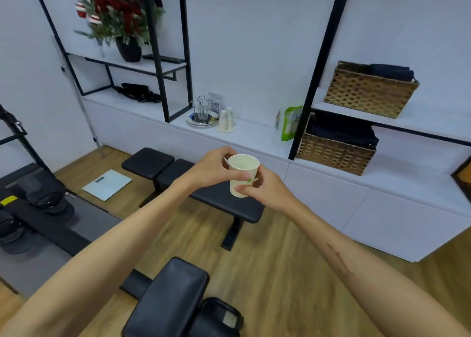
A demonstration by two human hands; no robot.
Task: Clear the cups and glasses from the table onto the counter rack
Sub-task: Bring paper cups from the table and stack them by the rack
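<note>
Fingers (244, 176) of both hands wrapped a white paper cup (242, 174), held upright in the air above a black padded bench (216, 196). On the cup's left side, the left hand (214, 169) laid its thumb across the wall, while the right hand (267, 188) gripped the lower right side. Beyond them, on the white counter (254, 137), stood a wire cup rack (201, 112) on a round tray, with stacked paper cups (225, 121) just beside it.
</note>
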